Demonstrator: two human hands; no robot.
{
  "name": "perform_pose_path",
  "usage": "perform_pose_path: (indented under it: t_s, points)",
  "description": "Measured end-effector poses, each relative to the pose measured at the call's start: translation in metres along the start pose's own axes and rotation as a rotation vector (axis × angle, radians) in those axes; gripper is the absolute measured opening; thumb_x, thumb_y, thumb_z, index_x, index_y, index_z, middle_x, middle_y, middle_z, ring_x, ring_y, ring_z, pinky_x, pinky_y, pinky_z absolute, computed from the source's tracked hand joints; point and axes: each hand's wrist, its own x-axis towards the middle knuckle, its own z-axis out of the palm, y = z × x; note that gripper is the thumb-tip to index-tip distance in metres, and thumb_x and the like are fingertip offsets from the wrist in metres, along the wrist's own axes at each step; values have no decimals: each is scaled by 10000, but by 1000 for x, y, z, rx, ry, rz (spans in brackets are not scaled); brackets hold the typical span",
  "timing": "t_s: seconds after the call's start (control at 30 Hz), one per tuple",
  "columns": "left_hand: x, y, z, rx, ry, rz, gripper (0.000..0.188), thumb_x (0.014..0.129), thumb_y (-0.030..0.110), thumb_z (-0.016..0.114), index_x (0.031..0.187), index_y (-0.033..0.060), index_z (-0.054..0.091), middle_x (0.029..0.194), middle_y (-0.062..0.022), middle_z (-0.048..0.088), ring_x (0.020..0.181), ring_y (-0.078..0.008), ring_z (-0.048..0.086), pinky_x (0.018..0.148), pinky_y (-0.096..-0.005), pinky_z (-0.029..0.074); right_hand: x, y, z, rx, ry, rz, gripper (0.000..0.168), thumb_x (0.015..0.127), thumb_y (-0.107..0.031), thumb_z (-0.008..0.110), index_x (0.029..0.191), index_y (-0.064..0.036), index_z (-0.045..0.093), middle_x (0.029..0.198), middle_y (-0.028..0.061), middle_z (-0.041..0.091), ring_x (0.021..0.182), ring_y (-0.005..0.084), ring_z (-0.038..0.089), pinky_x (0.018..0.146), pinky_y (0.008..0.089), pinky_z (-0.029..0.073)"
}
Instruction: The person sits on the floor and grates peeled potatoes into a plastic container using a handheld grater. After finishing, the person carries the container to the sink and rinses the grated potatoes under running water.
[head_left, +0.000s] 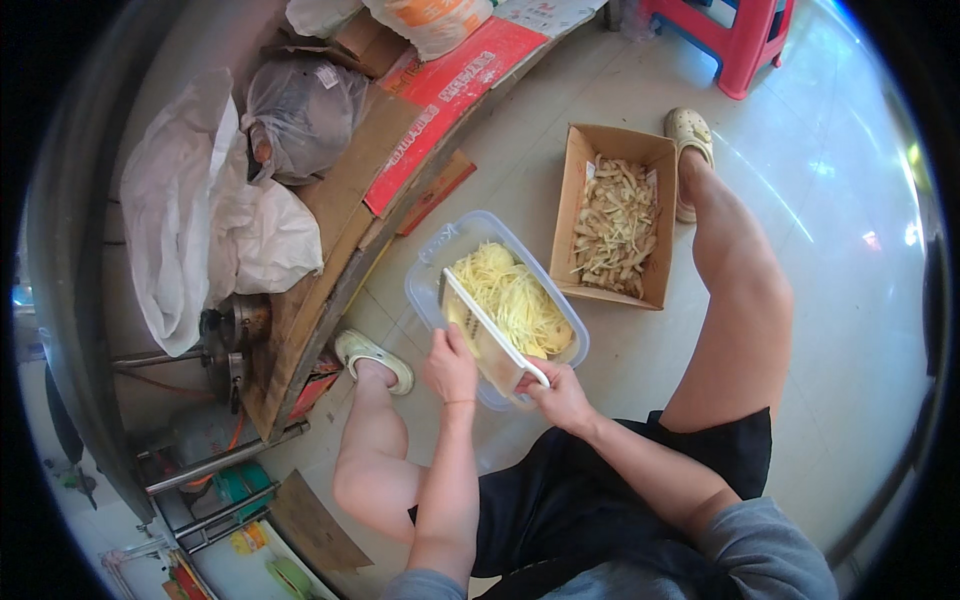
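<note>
My right hand (559, 395) is closed around the white handle of a flat hand grater (491, 330). The grater leans on edge across a clear plastic tub (506, 225), its toothed face turned to the left. Against that face my left hand (451, 367) is held with curled fingers. Whatever may be inside those fingers is hidden by the back of the hand. Pale yellow shreds, seemingly potato (517, 300), fill much of the tub. A few whole peeled potatoes (555, 334) lie among the shreds, partly covered.
A cardboard box (566, 217) of peelings (615, 221) stands beyond the tub, near my right foot. Along the left runs a low cardboard-covered shelf (330, 217) with plastic bags (304, 112) and a dark pot (225, 337). A red plastic stool (739, 52) is at the top right.
</note>
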Motion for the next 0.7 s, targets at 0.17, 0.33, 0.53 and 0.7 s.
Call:
perform_pose_path:
  t_s: [0.17, 0.33, 0.53, 0.7]
  points:
    - [-34, 29, -13, -6, -169, 76, 378, 919, 356, 374, 731, 65, 523, 658, -196, 593, 614, -414, 562, 536, -504, 411, 4, 8, -11, 20, 64, -12, 490, 752, 95, 417, 1221, -9, 510, 974, 44, 620, 894, 110, 571, 836, 258, 456]
    - [10, -1, 5, -28, -185, 17, 411, 928, 360, 334, 822, 44, 575, 748, -234, 601, 713, -432, 569, 642, -515, 427, -12, -13, 4, -46, -3, -14, 489, 750, 88, 420, 1221, -10, 510, 963, 32, 613, 893, 110, 572, 852, 259, 449]
    - [-3, 20, -3, -85, -315, 105, 455, 930, 364, 308, 870, 34, 615, 818, -243, 609, 789, -439, 568, 712, -513, 434, -3, 2, -15, 72, 65, -46, 403, 774, 32, 506, 1164, -43, 570, 851, -43, 582, 761, 34, 491, 698, 196, 420]
    - [18, 2, 7, -10, -364, 24, 462, 930, 357, 308, 861, 15, 611, 801, -242, 607, 787, -438, 570, 707, -506, 442, -10, 3, -8, 38, -36, 48, 529, 734, 111, 409, 1241, -16, 495, 1033, 55, 607, 932, 125, 573, 883, 274, 440]
